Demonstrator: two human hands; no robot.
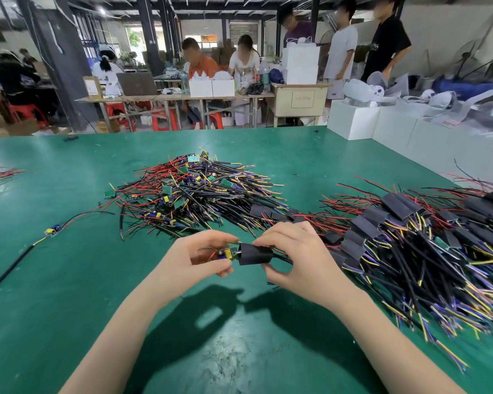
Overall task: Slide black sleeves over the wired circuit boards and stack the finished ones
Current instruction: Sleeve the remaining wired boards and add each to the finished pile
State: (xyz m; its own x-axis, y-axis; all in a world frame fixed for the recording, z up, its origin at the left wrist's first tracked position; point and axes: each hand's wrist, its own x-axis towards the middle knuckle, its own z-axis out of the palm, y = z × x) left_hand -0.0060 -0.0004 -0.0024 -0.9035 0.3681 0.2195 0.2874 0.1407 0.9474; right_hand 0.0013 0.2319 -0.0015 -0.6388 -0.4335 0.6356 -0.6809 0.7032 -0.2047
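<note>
Left hand (195, 255) pinching board (225, 253), sleeve (255, 253) beside

Both bare forearms reach up from the bottom edge and converge toward the middle, wrists raised off the surface. The left hand (194, 255) is turned palm inward, its thumb and curled fingers (225, 240) pinching together at the tips. The right hand (299, 257) faces it, back of the hand upward, index finger and thumb curled in a pinch, the other fingers bent loosely above. The two hands' fingertips nearly meet.
</note>
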